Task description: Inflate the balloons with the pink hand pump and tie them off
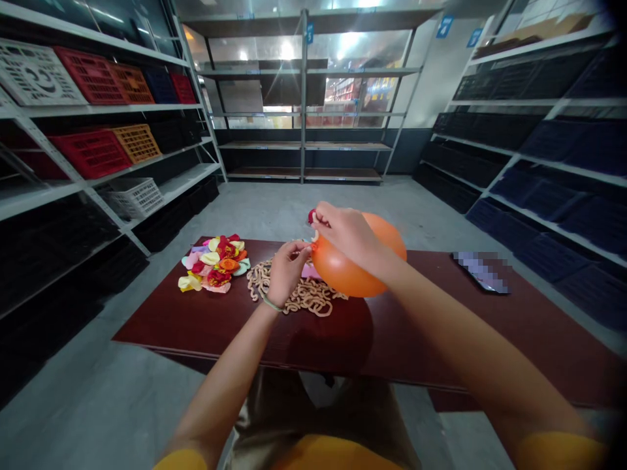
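An inflated orange balloon (350, 271) hangs above the dark red table (206, 326). My right hand (345, 232) lies over its top, fingers pinched at the balloon's neck, where a bit of red shows. My left hand (287, 267) is closed just left of the neck, pinching something thin near it; a green band circles that wrist. Under the hands lies a heap of tan rubber bands (308, 297). A pile of flat, uninflated balloons (215, 264) in several colours lies on the table to the left.
A phone (482, 271) lies on the table's right part. Metal shelving lines both sides and the back wall, with red, orange and white crates (93, 153) on the left and dark bins (563, 140) on the right. Grey concrete floor surrounds the table.
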Action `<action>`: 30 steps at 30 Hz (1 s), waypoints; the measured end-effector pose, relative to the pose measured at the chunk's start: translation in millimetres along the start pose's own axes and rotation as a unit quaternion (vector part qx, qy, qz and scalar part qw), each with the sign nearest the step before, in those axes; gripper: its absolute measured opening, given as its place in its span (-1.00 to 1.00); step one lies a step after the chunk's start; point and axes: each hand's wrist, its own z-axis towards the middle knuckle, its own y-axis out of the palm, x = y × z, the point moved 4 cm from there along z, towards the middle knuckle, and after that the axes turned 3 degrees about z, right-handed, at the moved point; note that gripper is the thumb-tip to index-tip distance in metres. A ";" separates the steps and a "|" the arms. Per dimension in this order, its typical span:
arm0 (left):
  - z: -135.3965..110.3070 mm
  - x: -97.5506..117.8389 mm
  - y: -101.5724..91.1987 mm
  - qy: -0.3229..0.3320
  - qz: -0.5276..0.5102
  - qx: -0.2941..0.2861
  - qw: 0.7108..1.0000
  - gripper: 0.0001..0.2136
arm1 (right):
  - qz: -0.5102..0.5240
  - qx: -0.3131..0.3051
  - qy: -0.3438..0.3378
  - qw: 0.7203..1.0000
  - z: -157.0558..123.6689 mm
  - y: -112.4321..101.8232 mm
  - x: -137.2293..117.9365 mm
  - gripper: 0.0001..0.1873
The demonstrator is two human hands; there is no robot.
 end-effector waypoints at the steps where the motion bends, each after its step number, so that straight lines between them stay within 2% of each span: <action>1: 1.5 2.0 -2.0 0.018 0.021 0.003 1.000 -0.82 | 0.003 0.002 0.007 1.000 -3.6 -0.6 1.4 -0.81; 3: 4.8 7.0 -4.3 0.050 0.043 -0.004 0.998 -0.86 | 0.015 0.014 0.016 1.000 -8.0 -1.6 4.6 -0.81; 5: 8.2 11.1 -3.5 0.060 0.021 -0.042 0.997 -0.87 | 0.037 0.027 0.021 0.999 -10.1 -2.8 7.4 -0.83; 8: 11.7 12.9 0.8 0.026 -0.052 -0.118 0.991 -0.82 | 0.069 0.040 0.023 0.997 -12.2 -5.4 9.1 -0.83; 10: 13.3 11.7 1.6 -0.003 -0.069 -0.138 0.988 -0.80 | 0.083 0.049 0.022 0.995 -14.0 -7.2 9.0 -0.83; 14: 16.5 6.5 0.4 -0.048 -0.066 -0.130 0.988 -0.75 | 0.101 0.068 0.035 0.992 -18.7 -8.3 11.4 -0.81; 18: 16.7 3.7 3.6 -0.106 -0.129 -0.121 0.979 -0.74 | 0.118 0.070 0.033 0.990 -24.2 -7.4 14.4 -0.83; 21: 13.9 5.1 7.6 -0.148 -0.179 -0.103 0.967 -0.74 | 0.102 0.092 -0.005 0.990 -28.8 -8.7 13.4 -0.82; 25: 10.4 8.4 11.9 -0.179 -0.223 -0.084 0.955 -0.72 | 0.032 0.162 -0.065 0.984 -36.6 -12.5 11.3 -0.76; 27: 10.1 9.8 13.1 -0.188 -0.237 -0.076 0.950 -0.71 | 0.022 0.166 -0.064 0.984 -40.4 -12.3 12.7 -0.73; 30: 11.7 13.1 13.0 -0.188 -0.250 -0.056 0.948 -0.72 | 0.068 0.149 -0.032 0.986 -46.9 -10.9 16.1 -0.78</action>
